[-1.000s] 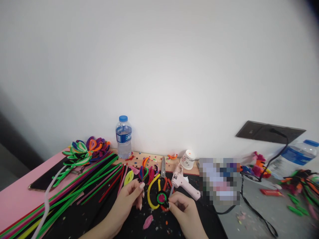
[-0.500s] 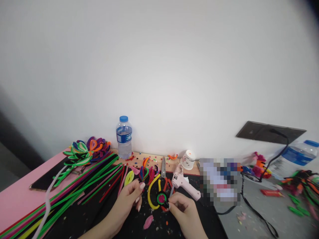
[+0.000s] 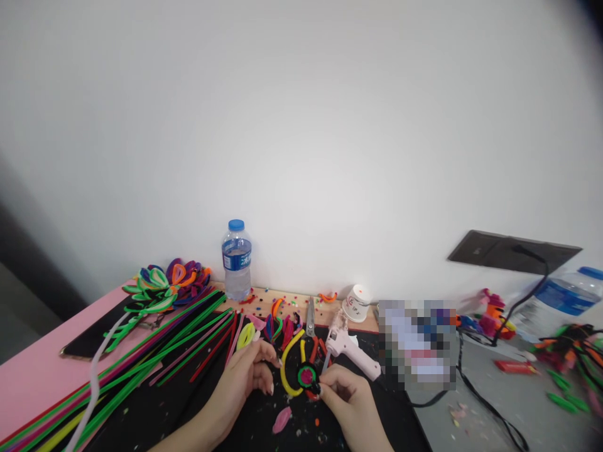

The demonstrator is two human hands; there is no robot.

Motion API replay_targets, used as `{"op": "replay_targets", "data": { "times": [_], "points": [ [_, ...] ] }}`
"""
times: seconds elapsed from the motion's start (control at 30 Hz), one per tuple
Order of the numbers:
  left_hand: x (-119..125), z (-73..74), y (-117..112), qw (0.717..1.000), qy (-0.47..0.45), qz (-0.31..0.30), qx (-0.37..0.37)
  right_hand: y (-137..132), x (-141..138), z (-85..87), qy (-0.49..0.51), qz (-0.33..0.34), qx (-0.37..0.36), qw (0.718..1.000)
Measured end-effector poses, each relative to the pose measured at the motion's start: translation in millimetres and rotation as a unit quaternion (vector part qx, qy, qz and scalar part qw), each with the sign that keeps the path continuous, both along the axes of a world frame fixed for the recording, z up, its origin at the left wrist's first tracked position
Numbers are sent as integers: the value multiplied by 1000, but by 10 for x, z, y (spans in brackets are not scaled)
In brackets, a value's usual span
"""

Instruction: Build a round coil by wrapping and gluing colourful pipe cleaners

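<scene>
My right hand (image 3: 346,398) pinches a small round coil of pipe cleaner (image 3: 306,376), pink in the middle with green and black rings, on the black mat (image 3: 198,402). A yellow pipe cleaner (image 3: 286,367) curves off the coil to the left. My left hand (image 3: 247,376) hovers just left of that yellow curve with its fingers curled loosely inward and nothing visible in them. A pink glue gun (image 3: 351,348) lies just beyond my right hand. Scissors (image 3: 310,320) lie behind the coil.
Long green, red and pink pipe cleaners (image 3: 155,351) fan out at left beside a phone (image 3: 89,342) and a finished flower cluster (image 3: 164,282). A water bottle (image 3: 236,258) and paper cup (image 3: 355,303) stand by the wall. A black cord (image 3: 480,395) and more craft pieces lie at right.
My left hand's fingers curled further inward and the hand shifted slightly toward the yellow pipe cleaner. My right hand stays pinched on the coil. The view tilted slightly.
</scene>
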State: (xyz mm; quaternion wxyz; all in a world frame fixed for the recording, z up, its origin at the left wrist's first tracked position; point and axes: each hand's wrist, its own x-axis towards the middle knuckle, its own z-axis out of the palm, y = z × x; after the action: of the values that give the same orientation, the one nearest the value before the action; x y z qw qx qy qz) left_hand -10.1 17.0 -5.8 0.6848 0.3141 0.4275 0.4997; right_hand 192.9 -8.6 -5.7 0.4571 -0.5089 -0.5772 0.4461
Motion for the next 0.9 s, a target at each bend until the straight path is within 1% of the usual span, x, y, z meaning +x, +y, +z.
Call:
{"op": "replay_targets", "data": {
  "times": [0.17,0.3,0.43,0.5,0.7,0.9],
  "points": [
    [21,35,-12,998,52,24,-2,-1,5,-41,3,-2,3,1000],
    [39,71,-19,996,92,6,15,5,18,-100,7,-6,14,1000],
    [23,48,-14,992,125,-13,24,11,22,-123,7,-7,19,1000],
    [16,34,-11,991,130,-17,22,12,24,-130,3,-3,17,1000],
    [29,31,-4,993,116,-3,20,6,31,-156,9,-5,23,1000],
    [30,28,6,993,116,-16,27,10,28,-146,4,0,17,1000]
  ]
}}
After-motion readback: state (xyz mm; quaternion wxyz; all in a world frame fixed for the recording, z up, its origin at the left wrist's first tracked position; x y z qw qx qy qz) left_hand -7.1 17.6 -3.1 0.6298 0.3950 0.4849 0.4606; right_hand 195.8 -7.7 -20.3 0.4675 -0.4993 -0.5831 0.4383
